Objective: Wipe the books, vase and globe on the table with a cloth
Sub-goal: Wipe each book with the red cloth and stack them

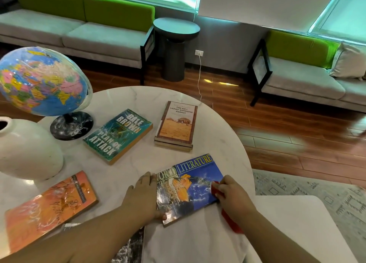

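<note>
**Cloth on the literature book, most of the job looks undone**

While the left hand [145, 195] lies flat and open against the left edge of the World Literature book [190, 185], pinning it to the desk [223, 144], the right hand [232, 195] has its grip closed around a red cloth [227, 217] at the book's right edge, at about 5 o'clock on the round top. The cloth touches the cover or sits just at its rim; which, I cannot tell.

Judging from this, the wiping is at the first or an early book. No item shows any sign of having been cleaned or not, so progress can only be guessed. Left to do, as far as I can judge: the green Plan of Attack book [118, 136] near the centre, the small stack with the Detective Agency book [177, 122] at 12 o'clock, the orange book [49, 209] at 8 o'clock, the white vase [27, 150] at 9 o'clock, and the globe [41, 80] at 10 o'clock just behind the vase.
</note>
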A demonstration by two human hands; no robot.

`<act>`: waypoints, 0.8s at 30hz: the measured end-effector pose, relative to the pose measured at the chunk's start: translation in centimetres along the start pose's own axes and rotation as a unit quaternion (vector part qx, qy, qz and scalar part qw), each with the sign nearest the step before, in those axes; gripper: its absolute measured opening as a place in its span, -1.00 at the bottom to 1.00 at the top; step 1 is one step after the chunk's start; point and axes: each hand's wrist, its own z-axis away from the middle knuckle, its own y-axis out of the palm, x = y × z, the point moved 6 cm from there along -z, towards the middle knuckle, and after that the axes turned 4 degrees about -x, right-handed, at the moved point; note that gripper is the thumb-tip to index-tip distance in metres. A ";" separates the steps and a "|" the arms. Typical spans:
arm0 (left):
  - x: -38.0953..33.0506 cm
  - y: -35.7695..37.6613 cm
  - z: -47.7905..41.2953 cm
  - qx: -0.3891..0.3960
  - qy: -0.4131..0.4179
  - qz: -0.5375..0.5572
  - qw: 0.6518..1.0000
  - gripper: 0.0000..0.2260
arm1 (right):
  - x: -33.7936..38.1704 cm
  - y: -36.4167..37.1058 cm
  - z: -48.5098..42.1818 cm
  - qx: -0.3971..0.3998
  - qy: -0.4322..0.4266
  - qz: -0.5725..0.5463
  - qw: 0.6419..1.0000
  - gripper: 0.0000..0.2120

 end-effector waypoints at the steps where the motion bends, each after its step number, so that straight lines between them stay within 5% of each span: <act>1: 0.0 0.0 0.0 0.002 0.000 0.000 1.000 0.11 | -0.5 -0.4 -0.2 -0.010 0.021 -0.004 1.000 -0.86; 4: 0.0 0.0 -0.1 0.006 0.000 0.000 1.000 0.13 | -1.1 -0.8 -1.2 -0.046 0.074 -0.017 0.996 -0.82; 8: 0.0 0.1 -0.1 0.008 0.002 -0.001 1.000 0.14 | 0.1 0.2 -1.4 0.018 0.028 -0.012 0.999 -0.80; 12: 0.0 0.1 -0.2 0.005 0.003 -0.001 1.000 0.14 | -0.3 -1.0 -2.3 -0.027 0.057 -0.015 0.998 -0.82; 16: 0.1 0.2 -0.2 0.006 0.006 -0.002 1.000 0.15 | 1.4 -0.6 -1.9 0.028 -0.013 -0.005 0.999 -0.81; 21: 0.0 0.2 -0.4 0.005 0.007 -0.004 1.000 0.14 | 1.3 -1.4 -3.0 -0.020 0.002 0.007 1.000 -0.84; 24: 0.0 0.3 -0.3 0.004 0.006 -0.005 1.000 0.14 | 2.7 -0.7 -2.5 0.052 -0.082 0.021 0.995 -0.76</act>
